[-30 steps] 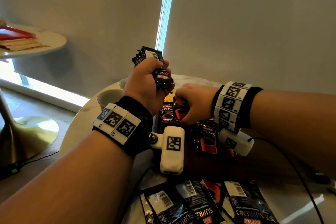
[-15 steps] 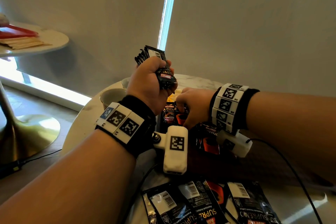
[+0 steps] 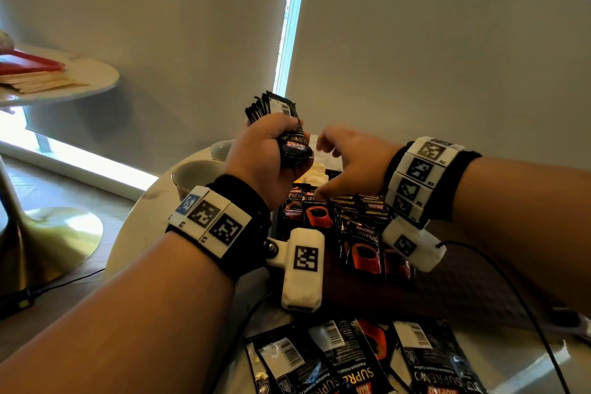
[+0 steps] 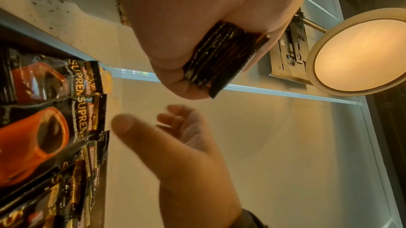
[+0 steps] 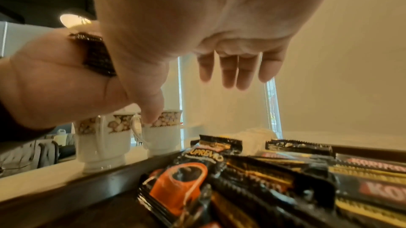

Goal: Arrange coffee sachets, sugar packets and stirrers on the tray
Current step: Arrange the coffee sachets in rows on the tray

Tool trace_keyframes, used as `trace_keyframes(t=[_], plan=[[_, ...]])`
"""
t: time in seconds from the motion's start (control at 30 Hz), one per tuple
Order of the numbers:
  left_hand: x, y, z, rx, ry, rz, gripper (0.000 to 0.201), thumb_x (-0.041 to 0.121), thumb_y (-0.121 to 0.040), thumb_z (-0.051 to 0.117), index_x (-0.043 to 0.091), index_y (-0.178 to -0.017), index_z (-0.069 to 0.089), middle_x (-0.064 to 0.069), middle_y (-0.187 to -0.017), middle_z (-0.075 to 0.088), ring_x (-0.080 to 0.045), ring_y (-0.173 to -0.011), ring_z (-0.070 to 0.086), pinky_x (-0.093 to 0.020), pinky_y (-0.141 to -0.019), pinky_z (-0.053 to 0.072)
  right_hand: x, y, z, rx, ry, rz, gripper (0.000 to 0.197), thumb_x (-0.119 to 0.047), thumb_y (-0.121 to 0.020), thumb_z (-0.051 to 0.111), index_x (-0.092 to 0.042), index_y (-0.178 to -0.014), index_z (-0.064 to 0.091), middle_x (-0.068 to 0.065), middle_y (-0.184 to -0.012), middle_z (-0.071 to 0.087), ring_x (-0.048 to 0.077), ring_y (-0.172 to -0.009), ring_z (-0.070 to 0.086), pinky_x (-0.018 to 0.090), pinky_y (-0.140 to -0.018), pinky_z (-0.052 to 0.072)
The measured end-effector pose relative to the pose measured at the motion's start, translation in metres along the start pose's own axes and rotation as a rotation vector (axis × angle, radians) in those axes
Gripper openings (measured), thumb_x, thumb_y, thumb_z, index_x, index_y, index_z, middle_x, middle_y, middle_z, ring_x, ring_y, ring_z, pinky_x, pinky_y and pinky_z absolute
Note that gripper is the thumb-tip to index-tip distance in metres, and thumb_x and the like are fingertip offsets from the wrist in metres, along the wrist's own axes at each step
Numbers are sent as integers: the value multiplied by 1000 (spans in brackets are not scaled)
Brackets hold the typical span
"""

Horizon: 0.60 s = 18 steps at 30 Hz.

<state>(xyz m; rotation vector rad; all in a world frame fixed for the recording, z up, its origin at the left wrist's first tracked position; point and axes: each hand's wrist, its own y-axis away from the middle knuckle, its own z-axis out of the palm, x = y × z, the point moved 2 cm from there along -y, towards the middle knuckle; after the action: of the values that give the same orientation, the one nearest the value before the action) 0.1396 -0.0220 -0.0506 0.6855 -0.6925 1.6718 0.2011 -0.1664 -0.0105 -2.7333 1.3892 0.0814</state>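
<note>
My left hand is raised over the tray and grips a bundle of black coffee sachets, upright in the fist; the bundle's end sticks out under the fingers. My right hand hovers just right of the bundle, fingers loose and empty. Below it, several black-and-orange coffee sachets lie overlapping on the dark wooden tray. White sugar packets sit at the tray's far end. No stirrers are in view.
Two white cups with patterned rims stand on the round table just left of the tray's rim. Several more coffee sachets lie on the table near me. A cable crosses the tray's right side. A second table stands far left.
My right hand has let go of the sachets on the tray, lifted and opened beside the bundle. The left hand has stayed raised with its bundle.
</note>
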Motion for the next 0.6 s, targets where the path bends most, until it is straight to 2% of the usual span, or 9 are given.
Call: trace_keyframes(t=[0.07, 0.13, 0.17, 0.23, 0.27, 0.33, 0.47, 0.53, 0.6], plan=[[-1, 0, 1, -26, -16, -23, 22, 19, -98, 56, 3, -113, 62, -10, -86, 65, -18, -74, 65, -31, -63, 58, 2, 6, -4, 111, -133, -43, 93, -51, -68, 86, -31, -141, 31, -7, -128, 46, 11, -108, 52, 27, -84, 52], [-3, 0, 2, -48, -36, -48, 31, 21, -100, 56, 0, -121, 61, -11, -87, 68, -19, -77, 69, -33, -68, 60, 1, 13, -8, 233, -205, -140, 99, -46, -71, 83, -32, -148, 22, -2, -136, 42, 9, -115, 48, 24, -87, 50], [-4, 0, 2, -50, -42, -55, 37, 22, -100, 56, -3, -127, 60, -13, -90, 69, -20, -78, 70, -34, -67, 60, 0, 16, -11, 272, -223, -188, 101, -43, -73, 82, -32, -151, 19, -1, -141, 39, 8, -120, 44, 24, -90, 47], [-5, 1, 2, -43, -53, -56, 45, 24, -99, 57, -4, -135, 56, -14, -95, 67, -21, -77, 71, -34, -63, 59, -3, 21, -15, 303, -196, -281, 102, -39, -77, 80, -35, -156, 17, -2, -152, 32, 11, -131, 39, 30, -102, 43], [-6, 2, 3, -43, -59, -54, 46, 24, -99, 57, -3, -137, 56, -15, -98, 66, -21, -76, 71, -33, -60, 58, -4, 23, -15, 307, -154, -323, 99, -38, -79, 80, -36, -157, 18, -3, -157, 29, 14, -139, 35, 34, -110, 39], [-6, 2, 4, -60, -58, -54, 43, 26, -101, 55, 3, -138, 56, -14, -102, 67, -20, -77, 72, -33, -59, 57, -4, 24, -13, 299, -92, -365, 92, -36, -82, 78, -35, -157, 25, -4, -164, 24, 18, -149, 26, 39, -118, 30], [-5, 5, 7, -113, -45, -68, 45, 37, -102, 56, 10, -137, 59, -9, -101, 69, -18, -80, 72, -33, -63, 58, -7, 28, -12, 298, -88, -366, 77, -28, -88, 71, -32, -155, 33, -8, -162, 30, 15, -149, 27, 40, -121, 29], [-4, 5, 7, -145, -35, -74, 42, 42, -100, 57, 11, -128, 64, -8, -99, 69, -18, -81, 70, -33, -66, 58, -8, 30, -13, 301, -85, -356, 71, -25, -91, 69, -31, -154, 36, -10, -159, 35, 12, -147, 31, 34, -119, 30], [-3, 7, 6, -152, -14, -77, 42, 38, -98, 56, 8, -125, 65, -11, -103, 68, -22, -86, 68, -34, -70, 58, -8, 30, -13, 318, -82, -352, 67, -24, -92, 68, -30, -152, 39, -10, -157, 39, 10, -145, 33, 23, -115, 26]])
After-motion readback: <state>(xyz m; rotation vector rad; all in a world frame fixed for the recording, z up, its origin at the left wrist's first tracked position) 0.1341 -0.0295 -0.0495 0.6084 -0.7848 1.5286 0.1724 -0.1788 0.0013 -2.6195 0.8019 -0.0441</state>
